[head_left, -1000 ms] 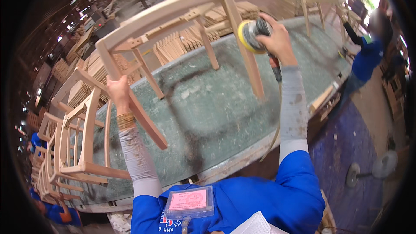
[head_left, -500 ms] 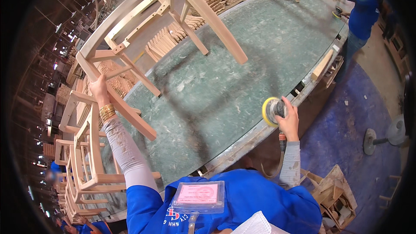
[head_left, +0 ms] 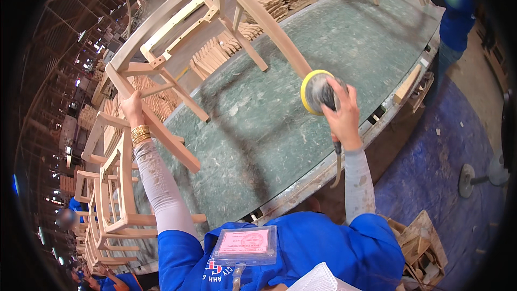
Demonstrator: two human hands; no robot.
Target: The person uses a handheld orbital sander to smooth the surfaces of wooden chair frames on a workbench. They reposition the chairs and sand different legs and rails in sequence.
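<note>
A pale wooden chair frame (head_left: 258, 19) stands tilted over the green worktable (head_left: 269, 124). My left hand (head_left: 133, 110) is closed round its near left leg, just under the corner joint. In my right hand (head_left: 343, 113) is a round orbital sander (head_left: 320, 92) with a yellow-rimmed pad and a dark grey body. The pad faces left, at the lower end of the frame's right leg, and covers the tip of that leg. Whether pad and wood touch, I cannot tell. A hose (head_left: 337, 164) hangs from the sander below my wrist.
More chair frames (head_left: 121, 183) stand in a row at the left. Stacked wooden parts (head_left: 215, 56) lie beyond the table. At the far right a co-worker (head_left: 456, 21) in blue stands at the table edge. A wooden box of offcuts (head_left: 420, 248) and a fan (head_left: 484, 177) are at the lower right.
My right hand has lifted the sander from the table's near edge up and left to the end of the chair leg. My left hand keeps its hold; the view has shifted slightly.
</note>
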